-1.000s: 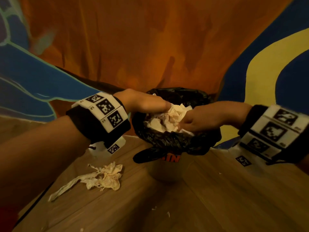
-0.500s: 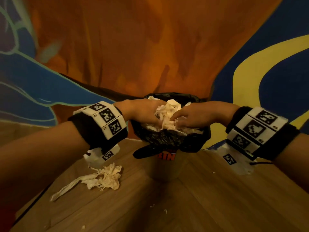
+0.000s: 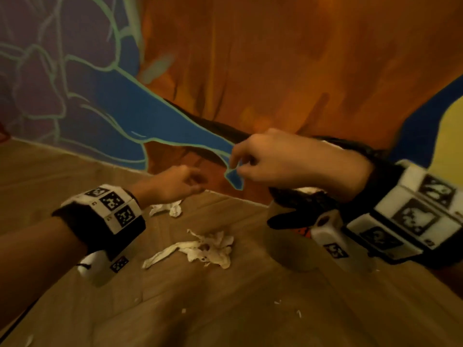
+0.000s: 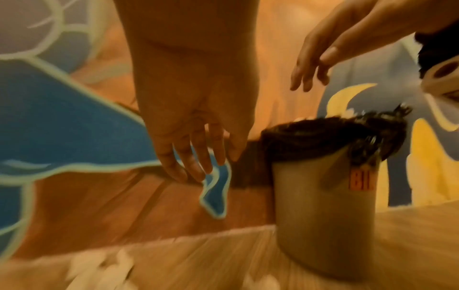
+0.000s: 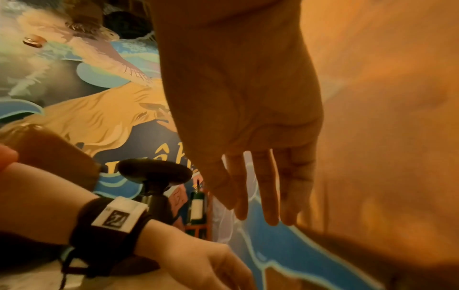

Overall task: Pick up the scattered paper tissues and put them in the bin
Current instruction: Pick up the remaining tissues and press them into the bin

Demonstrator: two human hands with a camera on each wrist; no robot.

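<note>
The grey bin (image 4: 325,212) with a black liner (image 3: 298,211) stands on the wooden floor by the painted wall; my right forearm covers most of it in the head view. A crumpled tissue (image 3: 200,249) lies on the floor left of the bin, and a smaller tissue (image 3: 169,208) lies nearer the wall. My left hand (image 3: 180,184) hovers just above the smaller tissue, fingers loose and empty (image 4: 198,162). My right hand (image 3: 253,159) hangs in the air left of the bin's rim, fingers relaxed, holding nothing (image 5: 261,196).
A mural wall (image 3: 250,71) in orange, blue and yellow runs right behind the bin. Small paper scraps (image 3: 298,313) dot the wooden floor (image 3: 225,309) in front.
Both hands have left the bin and let go of the tissues there. They swung left, the left hand dropping toward the floor tissues; the view turned left too.
</note>
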